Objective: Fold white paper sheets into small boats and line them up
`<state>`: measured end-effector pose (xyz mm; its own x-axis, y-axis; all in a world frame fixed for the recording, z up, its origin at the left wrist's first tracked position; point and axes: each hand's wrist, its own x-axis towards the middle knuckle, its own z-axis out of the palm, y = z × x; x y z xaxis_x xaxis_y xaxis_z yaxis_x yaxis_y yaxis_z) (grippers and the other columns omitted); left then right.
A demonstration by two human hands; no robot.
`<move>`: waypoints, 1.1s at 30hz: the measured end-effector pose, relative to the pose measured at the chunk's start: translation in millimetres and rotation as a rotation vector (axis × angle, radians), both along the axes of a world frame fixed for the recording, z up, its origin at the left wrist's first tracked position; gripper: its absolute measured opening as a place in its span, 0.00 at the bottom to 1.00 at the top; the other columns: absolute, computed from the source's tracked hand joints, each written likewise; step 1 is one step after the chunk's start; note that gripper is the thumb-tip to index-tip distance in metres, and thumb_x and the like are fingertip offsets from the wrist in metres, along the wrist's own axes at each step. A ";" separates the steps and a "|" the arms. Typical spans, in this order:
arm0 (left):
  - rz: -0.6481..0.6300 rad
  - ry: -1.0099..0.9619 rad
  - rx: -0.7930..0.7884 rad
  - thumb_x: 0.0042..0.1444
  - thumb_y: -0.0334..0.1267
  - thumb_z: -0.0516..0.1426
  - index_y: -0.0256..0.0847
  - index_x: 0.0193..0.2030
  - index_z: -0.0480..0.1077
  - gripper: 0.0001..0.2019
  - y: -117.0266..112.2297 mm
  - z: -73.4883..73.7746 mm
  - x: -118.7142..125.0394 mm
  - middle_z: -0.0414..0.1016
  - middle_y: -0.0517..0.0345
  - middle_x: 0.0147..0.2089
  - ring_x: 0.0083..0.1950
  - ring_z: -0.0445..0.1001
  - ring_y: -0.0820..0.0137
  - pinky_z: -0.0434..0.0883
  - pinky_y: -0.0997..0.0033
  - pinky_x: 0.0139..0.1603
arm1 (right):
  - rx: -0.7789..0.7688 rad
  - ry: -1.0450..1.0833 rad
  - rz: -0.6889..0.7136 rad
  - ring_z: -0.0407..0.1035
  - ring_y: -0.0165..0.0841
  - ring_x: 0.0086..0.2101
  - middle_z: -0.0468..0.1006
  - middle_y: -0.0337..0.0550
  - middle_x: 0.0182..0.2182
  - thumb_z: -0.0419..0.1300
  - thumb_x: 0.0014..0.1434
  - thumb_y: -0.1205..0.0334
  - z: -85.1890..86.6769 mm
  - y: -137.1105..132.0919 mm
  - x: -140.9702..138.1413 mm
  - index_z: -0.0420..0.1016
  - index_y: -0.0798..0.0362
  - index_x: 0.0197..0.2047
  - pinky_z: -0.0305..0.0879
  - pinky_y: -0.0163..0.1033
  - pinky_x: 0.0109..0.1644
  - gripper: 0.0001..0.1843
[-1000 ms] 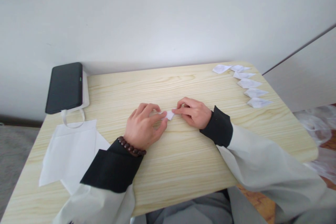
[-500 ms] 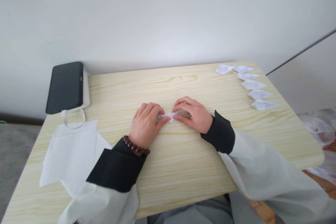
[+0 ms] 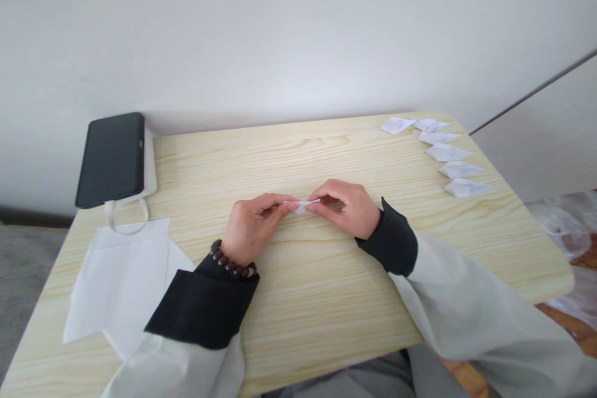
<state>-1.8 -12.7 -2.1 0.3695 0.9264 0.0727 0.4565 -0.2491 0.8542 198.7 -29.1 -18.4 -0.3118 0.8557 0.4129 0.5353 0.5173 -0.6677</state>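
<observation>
A small folded piece of white paper [image 3: 302, 204] is held just above the middle of the pale wooden table [image 3: 326, 298]. My left hand [image 3: 252, 230], with a dark bead bracelet on the wrist, pinches its left end between thumb and fingertips. My right hand [image 3: 347, 206] pinches the right end, fingers curled over it. The two hands nearly touch, and the paper shows only as a thin strip between them.
Several folded white paper pieces [image 3: 448, 152] lie in a row along the table's far right edge. A stack of white sheets [image 3: 121, 280] lies at the near left. A dark phone [image 3: 112, 158] rests on a white box at the far left corner.
The paper was pressed flat on the table under both hands; now both hands have turned up and hold it pinched edge-on just above the surface.
</observation>
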 end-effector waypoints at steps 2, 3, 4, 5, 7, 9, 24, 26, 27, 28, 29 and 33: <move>0.015 0.011 0.016 0.55 0.45 0.57 0.40 0.35 0.77 0.12 0.2 1.1 0.0 0.80 0.59 0.32 0.31 0.73 0.71 0.67 0.73 0.32 | -0.016 -0.001 0.013 0.67 0.27 0.27 0.75 0.40 0.25 0.59 0.59 0.56 1.6 0.4 -0.8 0.72 0.54 0.30 0.62 0.33 0.32 0.11; 0.018 0.022 0.026 0.55 0.45 0.56 0.40 0.34 0.77 0.13 0.3 1.5 0.1 0.79 0.60 0.30 0.29 0.72 0.71 0.66 0.73 0.31 | -0.030 0.010 0.014 0.66 0.27 0.26 0.74 0.40 0.25 0.59 0.58 0.56 2.4 0.4 -1.0 0.72 0.54 0.29 0.61 0.32 0.31 0.11; 0.017 0.034 0.031 0.56 0.46 0.56 0.40 0.33 0.77 0.13 0.4 1.9 0.3 0.78 0.61 0.28 0.28 0.71 0.72 0.65 0.74 0.29 | -0.049 0.023 0.012 0.65 0.26 0.25 0.74 0.39 0.24 0.59 0.58 0.56 3.2 0.4 -1.2 0.72 0.54 0.28 0.60 0.31 0.29 0.11; 0.014 0.043 0.031 0.56 0.46 0.55 0.39 0.33 0.77 0.14 0.6 2.2 0.4 0.77 0.61 0.26 0.27 0.70 0.72 0.64 0.74 0.28 | -0.068 0.036 0.012 0.64 0.25 0.24 0.73 0.38 0.23 0.60 0.58 0.56 3.8 0.3 -1.3 0.73 0.54 0.28 0.59 0.31 0.28 0.12; 0.006 0.046 0.021 0.57 0.47 0.54 0.38 0.31 0.77 0.16 1.2 2.3 1.1 0.76 0.60 0.25 0.26 0.69 0.72 0.63 0.74 0.27 | -0.095 0.056 0.006 0.62 0.24 0.23 0.73 0.38 0.22 0.60 0.57 0.56 4.8 0.0 -1.3 0.73 0.55 0.27 0.57 0.31 0.27 0.12; 0.010 0.028 0.026 0.58 0.47 0.53 0.38 0.31 0.76 0.16 1.7 1.9 2.1 0.75 0.59 0.25 0.26 0.69 0.72 0.63 0.74 0.27 | -0.115 0.061 -0.006 0.61 0.24 0.21 0.72 0.37 0.21 0.61 0.57 0.56 5.4 -0.2 -0.9 0.73 0.56 0.27 0.56 0.30 0.26 0.12; -0.056 -0.202 -0.147 0.45 0.43 0.64 0.36 0.27 0.74 0.11 8.8 -1.9 2.0 0.77 0.56 0.28 0.30 0.72 0.71 0.69 0.73 0.32 | -0.079 0.113 0.019 0.59 0.23 0.21 0.71 0.37 0.21 0.59 0.58 0.59 5.9 -4.9 -7.2 0.74 0.57 0.27 0.55 0.31 0.26 0.11; -0.052 -0.234 -0.173 0.44 0.42 0.64 0.36 0.27 0.74 0.10 9.9 0.2 1.5 0.77 0.57 0.26 0.29 0.73 0.71 0.69 0.74 0.32 | -0.115 0.138 0.007 0.59 0.23 0.21 0.71 0.37 0.21 0.59 0.58 0.58 5.2 -4.5 -6.6 0.74 0.57 0.28 0.54 0.31 0.25 0.12; -0.053 -0.235 -0.182 0.45 0.42 0.64 0.36 0.28 0.75 0.10 10.2 1.7 1.2 0.77 0.58 0.25 0.27 0.72 0.72 0.69 0.75 0.31 | -0.131 0.154 -0.002 0.58 0.23 0.20 0.71 0.37 0.20 0.59 0.58 0.57 4.6 -4.3 -6.1 0.74 0.57 0.28 0.54 0.31 0.25 0.12; -0.056 -0.226 -0.189 0.47 0.41 0.62 0.36 0.28 0.75 0.09 10.4 3.4 0.9 0.76 0.59 0.23 0.26 0.72 0.72 0.69 0.75 0.30 | -0.147 0.168 -0.010 0.58 0.23 0.20 0.70 0.36 0.20 0.59 0.57 0.56 4.0 -4.0 -5.7 0.74 0.56 0.28 0.53 0.31 0.24 0.12; -0.056 -0.214 -0.189 0.49 0.41 0.61 0.36 0.27 0.75 0.09 10.4 5.1 0.7 0.76 0.59 0.22 0.25 0.71 0.73 0.69 0.76 0.29 | -0.159 0.181 -0.013 0.57 0.23 0.20 0.70 0.36 0.19 0.60 0.57 0.56 3.4 -3.8 -5.5 0.75 0.56 0.28 0.53 0.31 0.24 0.12; -0.030 -0.196 -0.136 0.55 0.41 0.55 0.37 0.22 0.72 0.15 9.9 9.9 0.9 0.74 0.59 0.21 0.25 0.69 0.74 0.68 0.77 0.28 | -0.203 0.213 0.021 0.60 0.24 0.21 0.72 0.37 0.22 0.59 0.58 0.56 2.5 -2.6 -5.3 0.75 0.56 0.30 0.55 0.31 0.25 0.11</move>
